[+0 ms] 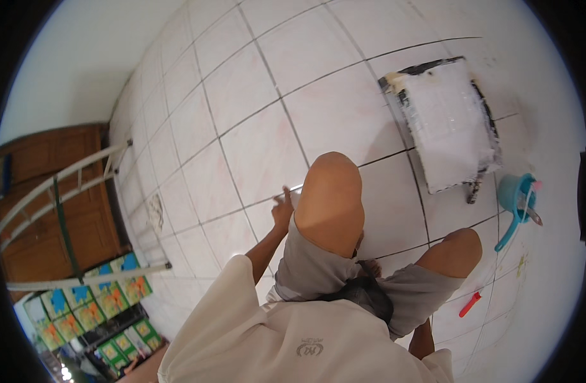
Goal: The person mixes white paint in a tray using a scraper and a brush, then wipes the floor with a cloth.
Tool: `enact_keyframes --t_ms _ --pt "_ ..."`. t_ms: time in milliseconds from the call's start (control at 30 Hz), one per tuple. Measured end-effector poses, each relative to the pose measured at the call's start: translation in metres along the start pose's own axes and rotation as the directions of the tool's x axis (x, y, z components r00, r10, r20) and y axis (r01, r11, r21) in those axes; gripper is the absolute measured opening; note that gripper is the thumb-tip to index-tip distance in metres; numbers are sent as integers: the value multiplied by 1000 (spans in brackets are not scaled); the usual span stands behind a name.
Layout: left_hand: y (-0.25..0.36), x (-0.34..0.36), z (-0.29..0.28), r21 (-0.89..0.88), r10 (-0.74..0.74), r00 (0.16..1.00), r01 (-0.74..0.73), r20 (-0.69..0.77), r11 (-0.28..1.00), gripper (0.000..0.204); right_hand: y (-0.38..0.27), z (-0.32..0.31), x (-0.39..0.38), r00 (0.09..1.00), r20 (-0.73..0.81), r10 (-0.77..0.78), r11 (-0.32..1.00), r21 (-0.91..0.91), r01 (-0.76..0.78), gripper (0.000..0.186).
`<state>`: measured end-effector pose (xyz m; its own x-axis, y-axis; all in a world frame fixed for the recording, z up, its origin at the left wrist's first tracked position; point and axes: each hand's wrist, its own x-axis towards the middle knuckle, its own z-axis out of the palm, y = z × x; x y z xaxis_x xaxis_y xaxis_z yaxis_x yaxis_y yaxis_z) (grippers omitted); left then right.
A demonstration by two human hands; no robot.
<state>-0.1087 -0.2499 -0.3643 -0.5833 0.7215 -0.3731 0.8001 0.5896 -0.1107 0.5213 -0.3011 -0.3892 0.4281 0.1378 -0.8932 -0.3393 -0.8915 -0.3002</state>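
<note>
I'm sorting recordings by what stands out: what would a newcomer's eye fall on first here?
Probably the white rectangular slab with ragged black edges, on the pale tiled floor at upper right. Next, a turquoise dipper catches the eye by its colour, just below and right of the slab, with a small red object further down. Near the middle, the bent left knee looms large, with the left hand to its left.

Pale pinkish-white tiled floor (331,102) is ruled by a dark grid, against which are distinguished a white panel (449,121) edged irregularly in black and tan, a turquoise dipper (510,191), a red tool (470,304), grey shorts (318,268), a cream shirt (242,345) with a dark emblem (311,347), and green-and-yellow cartons (69,313) patterned in blue and orange.
</note>
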Motion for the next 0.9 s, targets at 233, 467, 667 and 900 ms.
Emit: enact_keyframes --t_ms 233,467,667,900 --pt "-9 -42 4 -144 -91 991 105 100 984 67 -36 4 26 969 243 -37 983 -167 80 33" --pt "-100 -91 12 -401 -129 984 167 120 901 65 -70 24 33 553 732 -398 -336 -677 655 49" --pt "-249 -171 28 -593 -312 950 261 16 762 63 -49 52 43 570 742 -351 -416 -670 616 37" --pt "-241 -238 8 -463 -618 696 712 366 528 71 -104 159 -58 769 492 -408 -16 -846 533 36"
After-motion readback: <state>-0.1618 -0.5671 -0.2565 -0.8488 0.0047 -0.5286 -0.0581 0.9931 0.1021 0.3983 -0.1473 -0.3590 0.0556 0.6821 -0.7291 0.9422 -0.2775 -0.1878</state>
